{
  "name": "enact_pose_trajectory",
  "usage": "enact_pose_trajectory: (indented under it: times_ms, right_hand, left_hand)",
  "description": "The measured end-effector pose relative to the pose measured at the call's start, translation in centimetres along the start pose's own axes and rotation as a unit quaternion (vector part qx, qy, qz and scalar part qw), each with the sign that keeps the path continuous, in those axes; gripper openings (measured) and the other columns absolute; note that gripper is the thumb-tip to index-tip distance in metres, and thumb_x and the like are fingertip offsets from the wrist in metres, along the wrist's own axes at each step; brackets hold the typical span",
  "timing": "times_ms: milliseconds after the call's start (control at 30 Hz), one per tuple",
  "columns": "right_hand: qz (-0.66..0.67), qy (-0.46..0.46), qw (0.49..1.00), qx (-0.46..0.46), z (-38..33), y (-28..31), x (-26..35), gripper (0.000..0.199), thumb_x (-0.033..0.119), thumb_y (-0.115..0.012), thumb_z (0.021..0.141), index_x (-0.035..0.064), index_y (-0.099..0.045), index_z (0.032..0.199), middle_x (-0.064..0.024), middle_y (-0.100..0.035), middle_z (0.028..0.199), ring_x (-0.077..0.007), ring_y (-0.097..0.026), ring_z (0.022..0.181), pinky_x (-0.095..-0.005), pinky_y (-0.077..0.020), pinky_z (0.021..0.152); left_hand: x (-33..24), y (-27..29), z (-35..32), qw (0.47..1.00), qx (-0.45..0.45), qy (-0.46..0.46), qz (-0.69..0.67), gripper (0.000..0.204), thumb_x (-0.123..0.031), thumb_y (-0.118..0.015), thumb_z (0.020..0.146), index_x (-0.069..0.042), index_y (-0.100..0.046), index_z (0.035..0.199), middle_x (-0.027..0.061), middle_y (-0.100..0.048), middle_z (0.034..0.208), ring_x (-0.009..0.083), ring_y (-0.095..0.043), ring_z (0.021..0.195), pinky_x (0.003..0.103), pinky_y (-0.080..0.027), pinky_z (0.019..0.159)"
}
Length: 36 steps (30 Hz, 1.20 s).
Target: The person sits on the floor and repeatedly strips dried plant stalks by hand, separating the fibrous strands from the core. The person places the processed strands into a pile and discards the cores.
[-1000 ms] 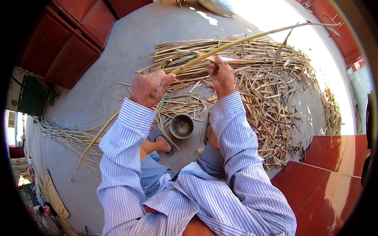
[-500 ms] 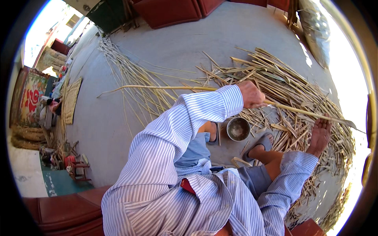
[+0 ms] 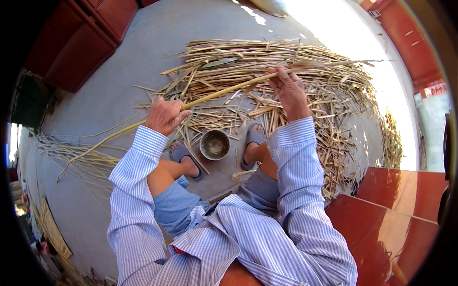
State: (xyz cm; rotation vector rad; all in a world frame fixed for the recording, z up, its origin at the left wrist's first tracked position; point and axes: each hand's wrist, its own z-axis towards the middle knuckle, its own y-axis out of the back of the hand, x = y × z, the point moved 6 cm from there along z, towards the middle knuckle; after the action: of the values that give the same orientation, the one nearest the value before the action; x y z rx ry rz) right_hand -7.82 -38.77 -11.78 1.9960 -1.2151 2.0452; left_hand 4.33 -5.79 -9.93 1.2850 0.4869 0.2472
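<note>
A long yellowish reed stalk [image 3: 222,94] slants across in front of me, its thin bent end low at the left and its dry leafy end up at the right. My left hand [image 3: 165,116] is wrapped round its middle part, thumb pointing along it. With fingers pinched on the stalk near the leafy end, my right hand [image 3: 289,93] is raised above the pile. Behind both hands lies a thick heap of reed stalks [image 3: 229,55]. On the floor between my sandalled feet stands a round metal bowl [image 3: 214,145]; what it contains is unclear.
Stripped leaves and husks [image 3: 329,143] litter the floor at the right. Thin pale stalks [image 3: 81,155] are spread at the left. Glossy red-brown furniture [image 3: 381,224] stands near right, and a dark red sofa [image 3: 71,43] at the far left.
My view has swung to the right. My right hand, earlier open beside the leafy end, now has its fingers closed on the stalk. The left hand still grips it.
</note>
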Motion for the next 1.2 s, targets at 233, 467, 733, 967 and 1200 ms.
enact_pose_trajectory:
  times_ms: [233,467,733,967,1200]
  right_hand:
    - [-0.06,0.041,0.996,-0.059,-1.3,-0.7,-0.1,0.023,0.025,-0.062,0.094,0.0038,-0.06,0.103,-0.0108,-0.071,0.098,-0.0143,-0.068,0.084,-0.0244,-0.0569,0.071]
    - [-0.091,0.039,0.986,-0.138,-0.7,-0.6,0.2,0.029,0.031,-0.07,0.088,0.003,-0.062,0.092,-0.0074,-0.07,0.083,-0.0125,-0.068,0.068,-0.0194,-0.0507,0.054]
    - [0.031,0.152,0.966,-0.208,-0.6,4.7,3.2,0.022,0.028,-0.07,0.089,0.0074,-0.061,0.088,-0.003,-0.067,0.074,-0.0092,-0.064,0.062,-0.0182,-0.0484,0.052]
    - [-0.067,0.058,0.988,-0.128,-1.1,-0.8,0.0,0.028,0.031,-0.069,0.089,0.0042,-0.061,0.094,-0.0058,-0.069,0.082,-0.0118,-0.067,0.067,-0.0198,-0.0516,0.056]
    - [-0.1,0.004,0.994,-0.051,-1.1,-3.9,-1.0,0.031,0.026,-0.068,0.09,0.0005,-0.062,0.106,-0.0085,-0.069,0.089,-0.016,-0.069,0.076,-0.0237,-0.0547,0.065]
  left_hand:
    - [-4.7,-1.3,4.9,0.987,-0.134,-0.009,-0.092,0.047,-0.046,-0.052,0.095,-0.006,-0.056,0.07,0.0132,-0.057,0.059,0.0324,-0.057,0.054,0.042,-0.044,0.049]
    - [-5.5,-1.0,4.9,0.975,-0.215,-0.057,0.029,0.039,-0.041,-0.062,0.089,-0.012,-0.051,0.066,0.006,-0.052,0.055,0.0263,-0.053,0.051,0.038,-0.042,0.048]
    - [0.3,1.2,1.2,0.995,-0.093,-0.032,-0.001,0.041,-0.04,-0.057,0.092,-0.008,-0.053,0.066,0.0104,-0.053,0.059,0.0321,-0.053,0.054,0.041,-0.041,0.051]
    - [-1.5,1.9,2.7,0.988,-0.117,-0.007,-0.103,0.033,-0.039,-0.069,0.082,-0.008,-0.061,0.072,0.0088,-0.059,0.063,0.0304,-0.051,0.054,0.039,-0.036,0.056]
    - [-0.8,1.9,4.7,0.961,-0.127,0.099,-0.224,0.031,-0.033,-0.076,0.079,-0.004,-0.065,0.073,0.0094,-0.063,0.064,0.0255,-0.059,0.056,0.037,-0.043,0.052]
